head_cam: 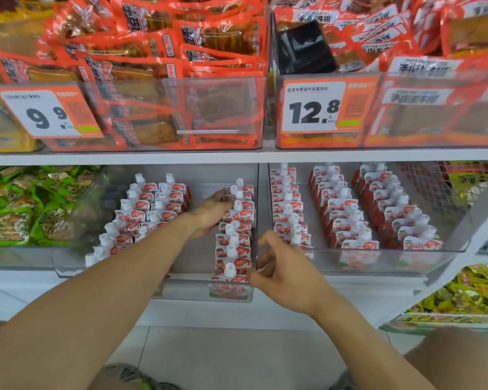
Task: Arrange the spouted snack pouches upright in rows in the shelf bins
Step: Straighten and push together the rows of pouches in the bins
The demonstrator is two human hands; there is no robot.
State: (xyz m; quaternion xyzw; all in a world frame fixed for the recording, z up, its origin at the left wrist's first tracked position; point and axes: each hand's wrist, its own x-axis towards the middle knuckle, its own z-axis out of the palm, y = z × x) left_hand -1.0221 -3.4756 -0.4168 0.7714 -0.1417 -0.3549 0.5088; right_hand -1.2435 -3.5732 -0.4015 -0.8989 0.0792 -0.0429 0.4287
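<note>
White store shelving [237, 157] is seen from above, with two clear bins side by side on the lower level. Left bin [197, 288]: spouted pouches [152, 204] are stood upright in two rows at its left side and one row [234, 249] along its right wall; a bare strip of bin floor is seen between. Right bin [392, 250]: three upright rows of the same red-and-white pouches [347, 218] are noted, caps up.

Left hand [212, 212] is reached deep into the left bin, fingers curled against the rear pouches of the right-wall row; whether one is actually gripped cannot be told. Right hand [282, 270] is held at the front of the bins near the dividing walls, fingers loosely curled, nothing held; fingertips lie just beside the front pouches of that row.

Upper shelf: orange snack packs [158, 66] in clear bins, price tags 9.9 [47, 114] and 12.8 [314, 108]. Green packs [20, 204] are noted at lower left.
</note>
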